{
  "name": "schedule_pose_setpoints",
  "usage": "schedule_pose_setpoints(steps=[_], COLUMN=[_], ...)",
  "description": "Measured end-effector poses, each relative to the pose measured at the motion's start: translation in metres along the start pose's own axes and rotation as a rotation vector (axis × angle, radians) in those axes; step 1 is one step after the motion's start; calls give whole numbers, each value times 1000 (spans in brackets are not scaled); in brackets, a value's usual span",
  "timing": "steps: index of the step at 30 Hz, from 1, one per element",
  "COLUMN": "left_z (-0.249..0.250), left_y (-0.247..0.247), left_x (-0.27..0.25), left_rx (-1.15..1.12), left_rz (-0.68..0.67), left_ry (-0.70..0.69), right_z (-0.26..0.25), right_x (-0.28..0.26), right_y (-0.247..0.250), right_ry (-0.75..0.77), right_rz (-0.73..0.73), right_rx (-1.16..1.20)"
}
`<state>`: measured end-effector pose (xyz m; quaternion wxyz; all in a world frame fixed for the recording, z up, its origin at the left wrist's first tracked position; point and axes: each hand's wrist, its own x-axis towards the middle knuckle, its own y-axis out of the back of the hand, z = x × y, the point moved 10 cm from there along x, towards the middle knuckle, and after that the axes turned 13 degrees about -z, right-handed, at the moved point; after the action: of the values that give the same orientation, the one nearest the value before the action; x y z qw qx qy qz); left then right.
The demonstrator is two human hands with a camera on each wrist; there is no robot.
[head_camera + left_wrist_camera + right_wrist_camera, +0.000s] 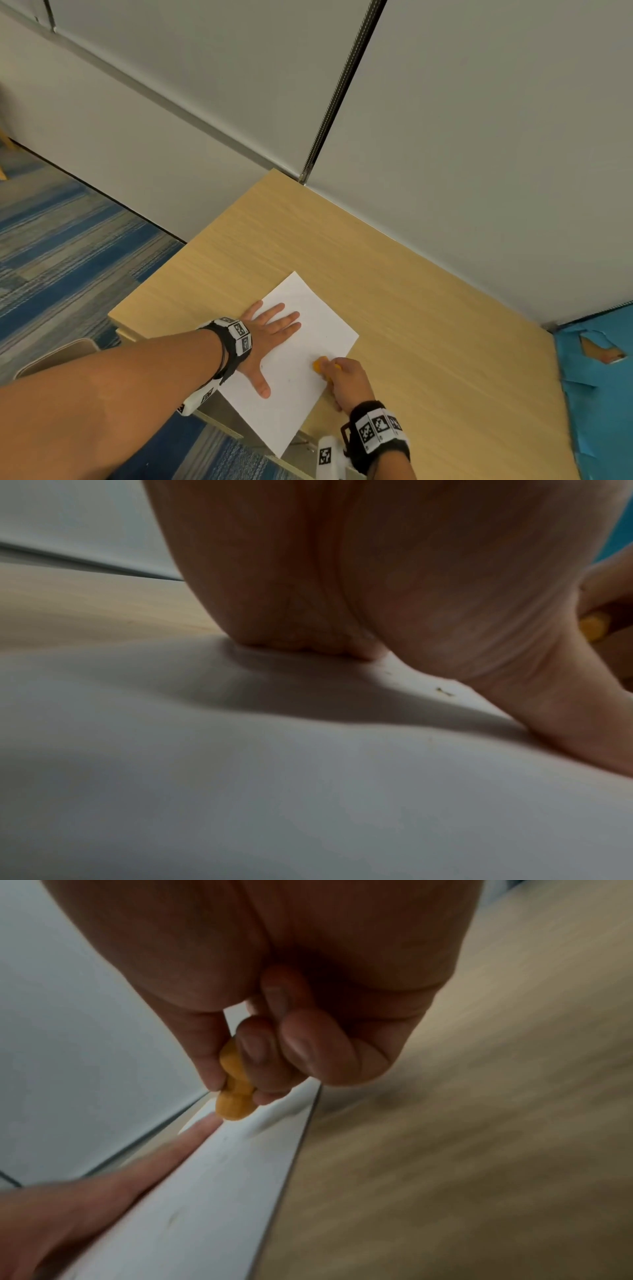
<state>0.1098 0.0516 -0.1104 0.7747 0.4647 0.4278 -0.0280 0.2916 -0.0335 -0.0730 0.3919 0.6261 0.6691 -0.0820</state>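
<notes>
1. Nearest, the right hand (346,383) pinches a short orange stub (319,366), a crayon or an eraser, with its tip down at the paper.
2. The left hand (270,332), fingers spread flat, pins the white paper sheet (318,308), which overhangs the near edge of the wooden table (411,274).
3. The sheet is nearly blank, with faint specks. The step looks like rubbing or marking, and the next stroke needs the sheet held firm.
</notes>
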Motion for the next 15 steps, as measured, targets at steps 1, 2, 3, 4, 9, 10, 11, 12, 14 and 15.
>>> schedule_pose_setpoints(steps=[1,2,3,4,9,10,11,12,14,15], left_z=[0,0,0,0,-1,-1,-1,-1,-1,-1], left_y=[0,-1,-2,-2,-2,-3,-3,-3,-2,-2], left_x=[0,1,1,1,2,2,2,2,2,1], left_rx=[0,0,0,-1,0,-1,-1,-2,-5,-9], left_rz=[5,9,12,15,35,31,26,23,23,22], left_ry=[0,2,2,2,-12,-12,-10,-7,-5,-6], right_z=[2,4,4,2,-22,-24,-25,-25,-27,-29], right_x=[-1,-1,-2,-3,-8,-7,-5,-2,4,7], right_y=[-7,-16,-25,-34,-72,-73,-71,-66,-46,-32], right_ry=[2,7,17,29,98,96,91,81,61,46], right_rz=[-4,-6,-13,-22,-137,-161,-179,-190,-146,-93], right_rx=[-19,-36,-56,-79,-335,-381,-408,-416,-398,-396])
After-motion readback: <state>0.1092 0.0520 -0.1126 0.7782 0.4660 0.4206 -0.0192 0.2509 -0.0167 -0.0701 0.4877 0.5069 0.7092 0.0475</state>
